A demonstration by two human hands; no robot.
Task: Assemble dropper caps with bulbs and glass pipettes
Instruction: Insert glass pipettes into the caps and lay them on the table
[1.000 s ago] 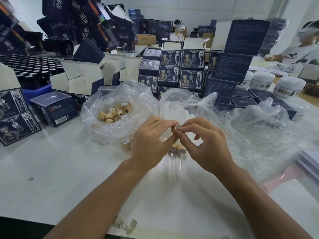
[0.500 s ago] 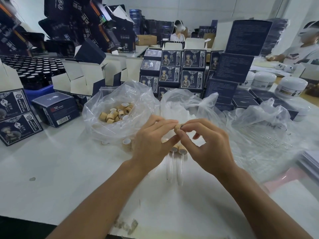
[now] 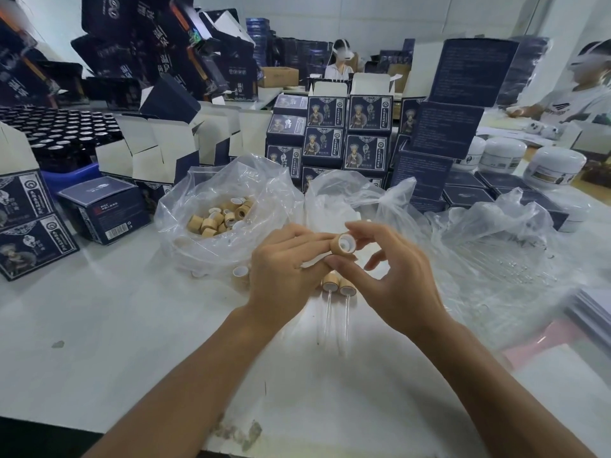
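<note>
The cap (image 3: pixel 343 245) sits above the desk (image 3: pixel 99 325), pinched by the left hand (image 3: pixel 284 276) and right hand (image 3: pixel 390 279). Light, rigid, probably smooth: grip its side wall. Finished droppers (image 3: pixel 337 292) below carry fragile glass.

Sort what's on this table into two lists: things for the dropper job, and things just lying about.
For the job:
- cap, pinched by left hand and right hand
- bag of caps
- two finished droppers
- bag of glass tubes

Lying about:
- dark printed boxes
- white jars
- black bottles
</note>
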